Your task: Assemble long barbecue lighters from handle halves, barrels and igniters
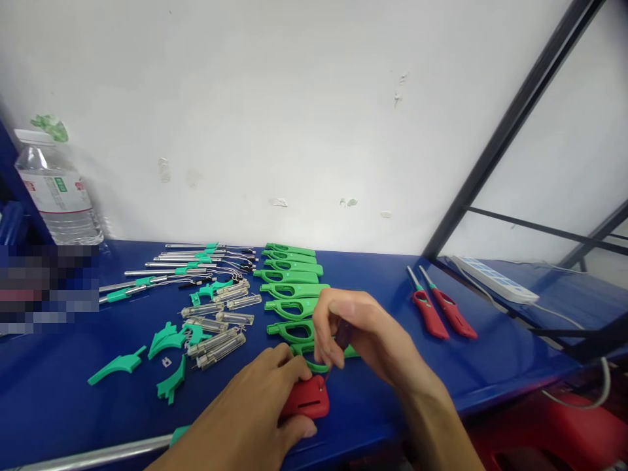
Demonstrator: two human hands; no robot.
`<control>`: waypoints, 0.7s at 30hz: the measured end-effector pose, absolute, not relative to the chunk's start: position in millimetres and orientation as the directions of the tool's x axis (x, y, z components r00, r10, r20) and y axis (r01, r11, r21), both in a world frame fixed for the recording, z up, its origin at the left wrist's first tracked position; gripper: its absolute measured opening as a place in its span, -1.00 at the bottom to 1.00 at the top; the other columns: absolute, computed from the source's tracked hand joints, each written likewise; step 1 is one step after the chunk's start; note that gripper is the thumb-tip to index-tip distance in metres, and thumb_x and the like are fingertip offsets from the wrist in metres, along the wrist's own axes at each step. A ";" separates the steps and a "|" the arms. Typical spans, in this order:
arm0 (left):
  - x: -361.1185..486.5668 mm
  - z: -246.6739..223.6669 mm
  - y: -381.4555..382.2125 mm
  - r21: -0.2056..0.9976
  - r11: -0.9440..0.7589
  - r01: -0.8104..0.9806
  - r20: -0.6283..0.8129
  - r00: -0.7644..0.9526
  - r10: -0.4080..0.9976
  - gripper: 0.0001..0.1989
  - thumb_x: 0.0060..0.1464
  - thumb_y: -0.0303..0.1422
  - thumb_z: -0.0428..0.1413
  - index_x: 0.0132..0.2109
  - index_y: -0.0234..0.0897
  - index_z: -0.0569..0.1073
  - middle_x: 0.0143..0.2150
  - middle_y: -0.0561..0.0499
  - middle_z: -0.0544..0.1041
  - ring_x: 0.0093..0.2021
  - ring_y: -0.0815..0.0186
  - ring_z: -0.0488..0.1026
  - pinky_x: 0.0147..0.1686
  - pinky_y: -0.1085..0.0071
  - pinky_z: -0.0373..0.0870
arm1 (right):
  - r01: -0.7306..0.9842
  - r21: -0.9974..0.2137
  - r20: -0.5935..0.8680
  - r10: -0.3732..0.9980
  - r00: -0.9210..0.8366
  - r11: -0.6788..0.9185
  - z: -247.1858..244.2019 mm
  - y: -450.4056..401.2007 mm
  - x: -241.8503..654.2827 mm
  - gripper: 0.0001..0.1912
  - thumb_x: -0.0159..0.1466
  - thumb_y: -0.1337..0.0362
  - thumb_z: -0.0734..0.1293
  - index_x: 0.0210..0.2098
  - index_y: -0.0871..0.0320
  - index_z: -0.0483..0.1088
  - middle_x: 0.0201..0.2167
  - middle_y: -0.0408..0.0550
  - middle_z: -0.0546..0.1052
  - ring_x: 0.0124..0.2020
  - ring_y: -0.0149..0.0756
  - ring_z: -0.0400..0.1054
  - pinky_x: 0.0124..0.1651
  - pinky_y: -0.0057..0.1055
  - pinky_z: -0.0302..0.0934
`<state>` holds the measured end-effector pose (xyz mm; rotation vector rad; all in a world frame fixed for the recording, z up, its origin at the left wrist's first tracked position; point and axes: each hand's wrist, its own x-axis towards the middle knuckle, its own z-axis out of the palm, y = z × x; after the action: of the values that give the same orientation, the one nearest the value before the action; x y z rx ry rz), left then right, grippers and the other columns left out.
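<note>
My left hand (265, 399) is closed around the red handle of a long-nosed gas lighter (310, 400), pressing it down near the front edge of the blue table. A metal tube with a green collar (179, 434) sticks out to the left beyond my left wrist, seemingly the same lighter's nozzle. Over the handle's right end curls my right hand (356, 327), its fingers closed on a dark-handled screwdriver (344, 333), mostly hidden. Its thin shaft points down at a small hole in the handle. A column of green handle shells (294, 290) lies just behind both hands.
Left of the shells lie clear fuel tubes (220, 350), teal triggers (118, 366) and metal nozzles with wires (147, 281). Two red lighters (432, 314) rest at right, near a white power strip (495, 278). A water bottle (59, 196) stands back left.
</note>
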<state>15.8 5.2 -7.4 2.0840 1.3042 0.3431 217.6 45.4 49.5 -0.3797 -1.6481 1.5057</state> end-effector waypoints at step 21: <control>15.6 -6.1 5.4 0.619 -0.279 0.734 -0.148 0.458 0.876 -0.59 0.23 -0.38 0.34 0.20 -0.01 0.62 0.34 -0.05 0.55 0.33 -0.10 0.52 0.25 0.01 0.48 | -0.236 -0.953 0.302 0.694 -0.654 0.191 56.0 46.9 242.9 -0.71 0.47 0.01 0.56 -0.09 0.13 0.74 -0.27 -0.03 0.72 -0.65 -0.54 0.41 -0.58 -0.58 0.32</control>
<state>15.6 5.4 -6.1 2.0820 1.3364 0.2927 242.9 46.9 56.0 -0.4347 -1.7163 1.5646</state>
